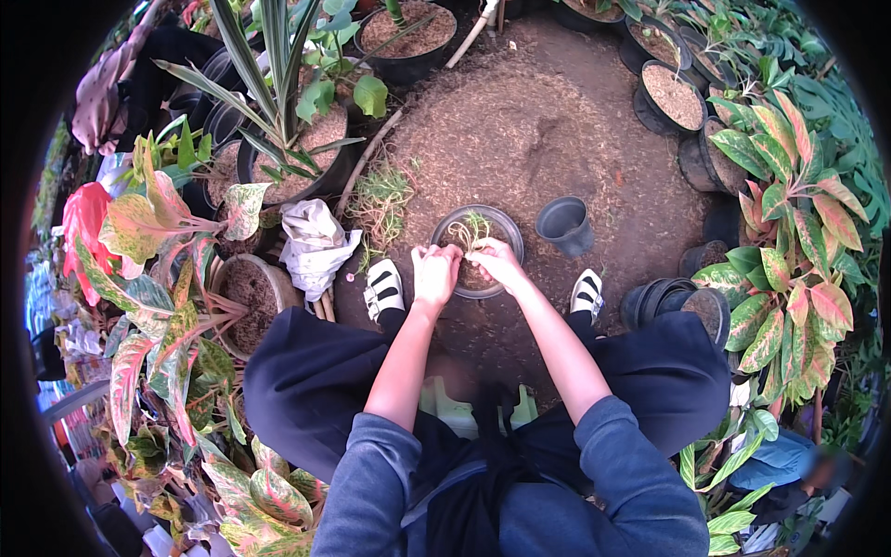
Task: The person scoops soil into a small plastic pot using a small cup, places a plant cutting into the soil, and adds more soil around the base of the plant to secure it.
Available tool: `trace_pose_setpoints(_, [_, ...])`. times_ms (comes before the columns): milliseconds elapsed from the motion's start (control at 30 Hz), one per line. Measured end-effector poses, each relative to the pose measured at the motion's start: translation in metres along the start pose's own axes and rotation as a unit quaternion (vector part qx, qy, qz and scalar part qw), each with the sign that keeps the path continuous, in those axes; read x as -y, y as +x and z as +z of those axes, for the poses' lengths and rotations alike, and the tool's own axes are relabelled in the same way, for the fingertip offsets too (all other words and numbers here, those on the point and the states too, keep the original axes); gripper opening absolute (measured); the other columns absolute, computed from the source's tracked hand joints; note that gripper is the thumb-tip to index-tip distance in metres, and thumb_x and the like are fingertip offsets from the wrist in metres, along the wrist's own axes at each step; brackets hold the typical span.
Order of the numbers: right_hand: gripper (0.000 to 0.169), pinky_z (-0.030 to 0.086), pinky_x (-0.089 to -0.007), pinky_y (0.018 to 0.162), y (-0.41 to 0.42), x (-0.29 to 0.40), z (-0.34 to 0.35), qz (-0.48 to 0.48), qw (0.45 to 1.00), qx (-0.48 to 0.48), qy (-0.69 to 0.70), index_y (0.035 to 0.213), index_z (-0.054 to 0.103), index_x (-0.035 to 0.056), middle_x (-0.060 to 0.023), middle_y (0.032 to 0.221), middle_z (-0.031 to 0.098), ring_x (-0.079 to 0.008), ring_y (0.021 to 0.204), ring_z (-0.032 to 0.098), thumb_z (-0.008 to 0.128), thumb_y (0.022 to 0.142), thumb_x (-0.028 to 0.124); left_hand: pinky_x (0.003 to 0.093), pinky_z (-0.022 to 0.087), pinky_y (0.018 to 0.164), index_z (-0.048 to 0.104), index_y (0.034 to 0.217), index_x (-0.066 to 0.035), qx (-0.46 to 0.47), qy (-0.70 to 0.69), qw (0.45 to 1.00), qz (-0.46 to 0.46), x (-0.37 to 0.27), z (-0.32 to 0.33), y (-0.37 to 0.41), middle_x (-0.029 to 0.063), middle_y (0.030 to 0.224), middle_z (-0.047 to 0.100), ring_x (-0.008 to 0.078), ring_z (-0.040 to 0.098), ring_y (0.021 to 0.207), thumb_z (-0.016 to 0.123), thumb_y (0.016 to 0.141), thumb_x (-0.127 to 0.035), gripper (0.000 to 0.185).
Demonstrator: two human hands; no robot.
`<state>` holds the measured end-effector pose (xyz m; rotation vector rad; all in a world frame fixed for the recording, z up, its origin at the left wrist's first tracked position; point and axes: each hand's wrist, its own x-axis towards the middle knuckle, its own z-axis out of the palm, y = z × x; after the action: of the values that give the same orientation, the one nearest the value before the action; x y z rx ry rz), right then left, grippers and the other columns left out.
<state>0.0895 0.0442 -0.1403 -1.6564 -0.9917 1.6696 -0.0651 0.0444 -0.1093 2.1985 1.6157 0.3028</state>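
Over a round dark plastic pot (pixel 511 240) filled with brown planting material, both my hands work close together. My right hand (pixel 498 263) pinches pale, thin stems of a small green plant (pixel 474 226) between thumb and fingers. My left hand (pixel 436 271) is at the pot's left side with its fingers curled, near the same stems; whether it grips any of them cannot be made out. An empty black plastic pot (pixel 565 226) stands tilted on the soil to the right. A heap of loose green plants with pale stems (pixel 381 202) lies to the left.
Potted plants line both sides, among them a large pot (pixel 250 306) at left and stacked black pots (pixel 647 303) at right. A white cloth bundle (pixel 317 247) lies beside my left foot. Bare soil (pixel 501 125) stretches ahead. Another person (pixel 779 459) is at lower right.
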Motion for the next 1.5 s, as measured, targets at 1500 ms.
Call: trace_pose_setpoints(1500, [0.013,0.055,-0.0306,0.047,-0.012,-0.013,0.021,0.05,0.974,-0.12,0.186,0.097,0.052,0.0002,-0.0093,0.078,0.056,-0.0138,0.057,0.056,0.047,0.085,0.0,0.04,0.031,0.085,0.061,0.096,-0.012,0.061,0.062,0.996,0.019,-0.019,-0.004,-0.002,0.0027,0.083,0.063,0.0196,0.057,0.085,0.064,0.074,-0.022,0.025])
